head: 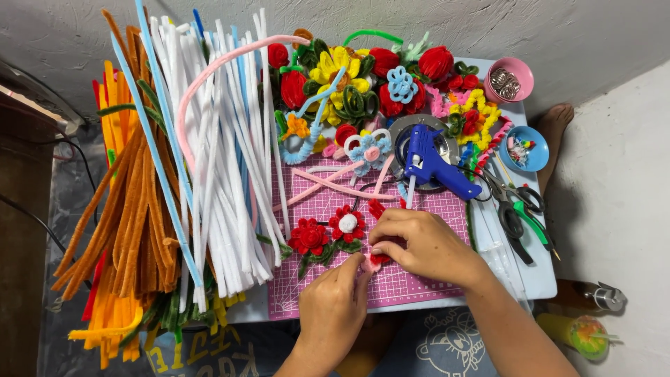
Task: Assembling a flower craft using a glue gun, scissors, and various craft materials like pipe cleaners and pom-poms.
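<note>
Both hands are meeting over the near edge of the pink cutting mat (391, 283), and the small red pipe-cleaner piece (380, 259) is sitting right between them: the left hand (333, 304) is reaching up from the near edge with fingers curled and fingertips pinching the piece's lower end, while the right hand (422, 244) is coming in from the right side, closed loosely over its upper part. The piece is mostly hidden, so its long axis is hard to read, though red bits are showing above and below the right hand's fingers, suggesting it is running roughly away from the person. Just left of the hands, 2 finished red flowers (328, 234) are lying on the mat. A blue glue gun (433, 164) is resting beyond the right hand, scissors (516, 209) are lying toward the counter's right edge, and a thick bundle of white pipe cleaners (223, 153) and orange pipe cleaners (129, 209) is covering the left side.
</note>
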